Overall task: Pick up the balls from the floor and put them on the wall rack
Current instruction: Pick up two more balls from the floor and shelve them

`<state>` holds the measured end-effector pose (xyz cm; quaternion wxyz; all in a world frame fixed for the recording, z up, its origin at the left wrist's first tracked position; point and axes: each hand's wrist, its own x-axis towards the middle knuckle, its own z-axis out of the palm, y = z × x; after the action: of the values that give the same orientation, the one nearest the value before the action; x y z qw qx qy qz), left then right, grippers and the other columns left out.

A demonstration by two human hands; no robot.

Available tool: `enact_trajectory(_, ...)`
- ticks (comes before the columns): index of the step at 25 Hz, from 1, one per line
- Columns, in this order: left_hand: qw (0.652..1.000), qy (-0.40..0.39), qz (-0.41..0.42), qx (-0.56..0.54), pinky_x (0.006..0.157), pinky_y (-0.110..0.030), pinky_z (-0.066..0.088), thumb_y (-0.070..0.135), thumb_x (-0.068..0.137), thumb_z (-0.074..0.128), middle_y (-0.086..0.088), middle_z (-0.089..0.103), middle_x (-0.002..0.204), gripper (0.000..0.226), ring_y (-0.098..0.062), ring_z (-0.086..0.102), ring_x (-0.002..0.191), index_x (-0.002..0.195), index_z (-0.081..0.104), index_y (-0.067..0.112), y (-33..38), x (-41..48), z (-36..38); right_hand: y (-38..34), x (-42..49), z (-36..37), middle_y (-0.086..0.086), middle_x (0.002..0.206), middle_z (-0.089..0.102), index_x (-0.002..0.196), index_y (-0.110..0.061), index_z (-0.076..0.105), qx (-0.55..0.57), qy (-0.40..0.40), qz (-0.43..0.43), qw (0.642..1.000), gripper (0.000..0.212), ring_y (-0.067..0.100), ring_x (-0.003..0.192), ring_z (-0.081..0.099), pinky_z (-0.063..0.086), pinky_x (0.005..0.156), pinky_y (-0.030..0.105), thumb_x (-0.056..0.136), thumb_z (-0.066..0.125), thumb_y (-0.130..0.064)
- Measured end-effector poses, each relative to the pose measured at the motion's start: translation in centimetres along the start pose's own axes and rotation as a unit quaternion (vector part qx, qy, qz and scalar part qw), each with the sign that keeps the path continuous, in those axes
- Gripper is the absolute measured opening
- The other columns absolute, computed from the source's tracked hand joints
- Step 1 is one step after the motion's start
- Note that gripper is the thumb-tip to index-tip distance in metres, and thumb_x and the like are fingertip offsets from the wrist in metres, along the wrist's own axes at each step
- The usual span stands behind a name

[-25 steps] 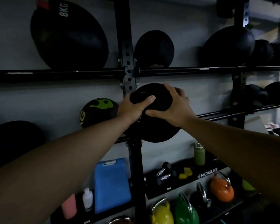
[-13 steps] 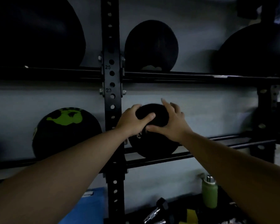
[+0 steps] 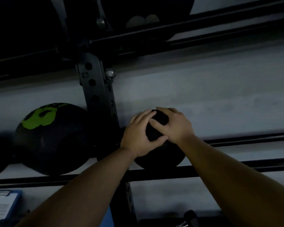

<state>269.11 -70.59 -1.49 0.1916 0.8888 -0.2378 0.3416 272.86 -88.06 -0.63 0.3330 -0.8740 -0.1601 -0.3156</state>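
Your frame is badly underexposed. The grey wall (image 3: 203, 95) is the brightest broad surface, weakly and evenly lit, with no glare on it. Your left hand (image 3: 138, 138) and right hand (image 3: 175, 126) catch the most light, and both forearms darken toward the bottom edge. The black ball (image 3: 159, 158) under them shows almost no texture and merges with the shadow around it. The top left corner is close to pure black. The green patch on the neighbouring ball (image 3: 51, 138) is readable, as is the "23" on the upright (image 3: 95, 89). A bolt (image 3: 110, 74) beside it shows a small glint. Everything is slightly soft, and the rack rails (image 3: 187, 28) slant and bow toward the edges.
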Motion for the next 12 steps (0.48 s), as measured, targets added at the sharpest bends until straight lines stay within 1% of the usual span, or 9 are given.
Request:
enact_trajectory(1,1.0,0.014,0.006,-0.007,0.123,-0.042,0.034,0.072,0.08,0.065,-0.001,0.05,0.163,0.096,-0.026,0.042,0.151,0.158,0.049,0.019,-0.2,0.4,0.5,0.3,0.2,0.0,-0.006,0.143,0.057,0.145,-0.047,0.05,0.014,0.008,0.003,1.0,0.084,0.027,0.124,0.055,0.049,0.098,0.046,0.074,0.04,-0.089)
enact_trajectory(3,0.999,0.029,0.009,-0.011,0.122,-0.038,0.034,0.069,0.079,0.067,-0.002,0.052,0.161,0.094,-0.027,0.045,0.148,0.157,0.051,0.019,-0.7,0.7,0.7,0.1,0.5,0.2,-0.006,0.141,0.058,0.144,-0.047,0.052,0.019,0.006,0.008,1.0,0.083,0.026,0.122,0.056,0.05,0.097,0.046,0.074,0.04,-0.089)
enact_trajectory(5,1.0,0.02,-0.003,-0.01,0.123,-0.035,0.031,0.07,0.078,0.066,-0.002,0.05,0.162,0.096,-0.026,0.043,0.149,0.158,0.049,0.02,-0.7,0.3,0.3,-0.3,0.2,0.1,-0.005,0.144,0.056,0.146,-0.046,0.049,-0.009,-0.007,0.009,1.0,0.085,0.027,0.124,0.053,0.048,0.096,0.046,0.074,0.036,-0.088)
enact_trajectory(7,1.0,0.0,-0.017,-0.013,0.126,-0.039,0.028,0.071,0.076,0.065,0.001,0.043,0.167,0.1,-0.026,0.036,0.155,0.161,0.044,0.022,0.3,-0.7,-0.4,-1.1,-1.0,-0.5,-0.003,0.152,0.05,0.151,-0.045,0.041,-0.041,-0.027,0.002,0.999,0.086,0.03,0.129,0.047,0.045,0.097,0.047,0.077,0.033,-0.087)
enact_trajectory(9,0.999,-0.022,-0.028,-0.008,0.13,-0.043,0.022,0.072,0.075,0.065,0.004,0.031,0.174,0.107,-0.023,0.023,0.161,0.166,0.036,0.023,1.6,-2.2,-1.3,-2.1,-2.9,-1.4,0.0,0.163,0.037,0.157,-0.044,0.03,-0.063,-0.045,-0.001,0.997,0.086,0.032,0.14,0.037,0.038,0.101,0.051,0.082,0.032,-0.086)
enact_trajectory(10,0.999,-0.036,-0.038,-0.002,0.132,-0.044,0.018,0.071,0.075,0.066,0.006,0.023,0.177,0.11,-0.022,0.015,0.164,0.168,0.03,0.025,2.4,-3.1,-1.8,-2.7,-4.2,-1.8,0.001,0.168,0.027,0.16,-0.043,0.022,-0.071,-0.06,0.009,0.996,0.086,0.032,0.146,0.029,0.035,0.104,0.055,0.085,0.032,-0.085)
enact_trajectory(12,0.995,-0.079,-0.064,-0.007,0.132,-0.045,0.016,0.067,0.079,0.074,0.01,0.009,0.18,0.111,-0.021,0.004,0.166,0.17,0.021,0.03,4.0,-5.3,-3.2,-4.1,-7.5,-3.2,-0.001,0.174,0.005,0.163,-0.043,0.003,-0.098,-0.11,0.05,0.988,0.087,0.032,0.154,0.014,0.03,0.113,0.061,0.092,0.036,-0.081)
